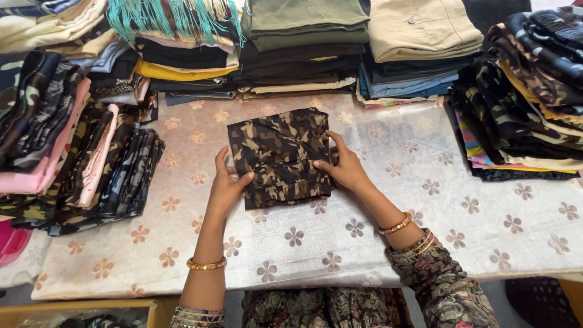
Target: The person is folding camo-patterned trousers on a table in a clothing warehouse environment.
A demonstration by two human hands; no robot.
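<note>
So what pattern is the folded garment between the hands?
Dark brown-and-tan camouflage on the folded garment, clearest in the head view.

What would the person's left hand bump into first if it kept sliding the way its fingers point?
The left hand already touches the folded camouflage garment, so probably that; beyond lie stacked folded clothes.

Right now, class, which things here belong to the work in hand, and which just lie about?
In hand: folded camouflage garment, left hand, right hand.

Lying about: flowered cloth, stacks of clothes behind, side piles, bangles.
</note>
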